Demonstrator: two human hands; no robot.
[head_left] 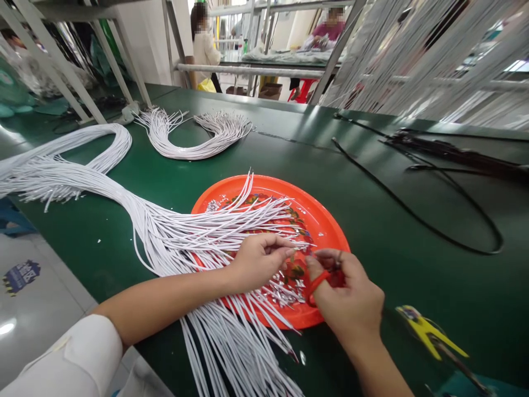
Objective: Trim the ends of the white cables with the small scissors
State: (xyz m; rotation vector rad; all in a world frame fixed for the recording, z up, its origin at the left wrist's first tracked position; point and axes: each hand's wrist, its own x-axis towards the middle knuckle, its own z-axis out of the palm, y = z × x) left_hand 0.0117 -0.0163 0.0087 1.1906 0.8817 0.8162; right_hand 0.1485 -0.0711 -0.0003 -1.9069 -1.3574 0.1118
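Observation:
Above an orange-red tray (333, 231) with a printed pattern, my left hand (258, 264) pinches the tip of a white cord between thumb and fingers. That cord belongs to a thick bundle of white cords (165, 237) fanned across the tray and over the table's front edge. My right hand (351, 295) is closed around red-handled scissors (317, 285), a handle loop around the thumb; the blades are hardly visible. Its fingertips are close to the pinched cord end. Small silvery and white scraps (285, 292) lie in the tray beneath both hands.
A curved bundle of white cords (190, 151) lies at the back of the green table (289, 157); another bend (119, 140) is at left. Black cords (446, 151) lie right, a yellow-handled tool (432, 336) nearer. Behind are metal racks, hanging pale strands (397, 66) and two people.

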